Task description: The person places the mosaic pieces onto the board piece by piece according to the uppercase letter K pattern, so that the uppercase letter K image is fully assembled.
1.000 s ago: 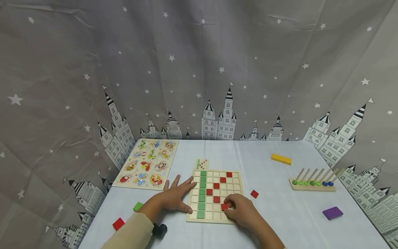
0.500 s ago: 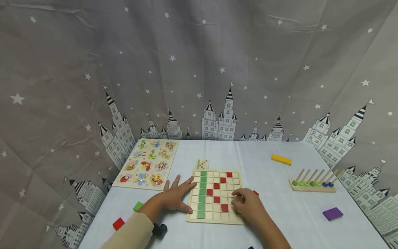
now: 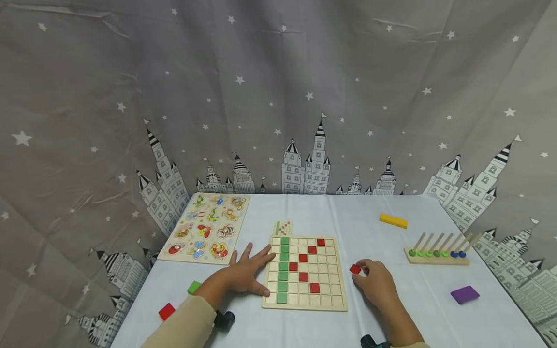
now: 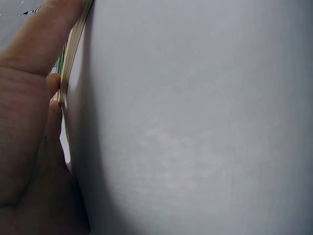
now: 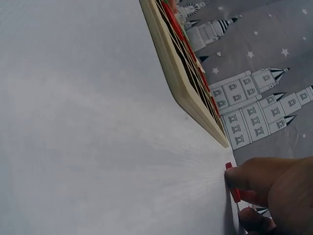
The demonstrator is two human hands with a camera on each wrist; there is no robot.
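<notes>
In the head view a wooden grid board point(image 3: 330, 305) lies flat at the middle of the table. A column of green tiles point(image 3: 283, 266) and several red tiles point(image 3: 303, 277) sit in its squares. My left hand point(image 3: 245, 274) rests at the board's left side, fingers spread, thumb and fingertips on its edge. To the right of the board, my right hand point(image 3: 377, 282) pinches a loose red square tile point(image 3: 354, 268) between thumb and fingers. The right wrist view shows that red tile point(image 5: 234, 188) at the fingertips, close to the white cloth, apart from the board.
A small pattern card point(image 3: 283, 227) lies behind the board. An insect picture puzzle point(image 3: 237, 232) is at the back left. Green point(image 3: 193, 287) and red blocks point(image 3: 166, 311) lie near the left forearm. On the right are a yellow block point(image 3: 393, 220), pegged bead stand point(image 3: 437, 260) and purple block point(image 3: 464, 294).
My right hand has left a red tile in a lower square of the board, moved right off the board and taken hold of the loose red tile. The left hand has stayed put.
</notes>
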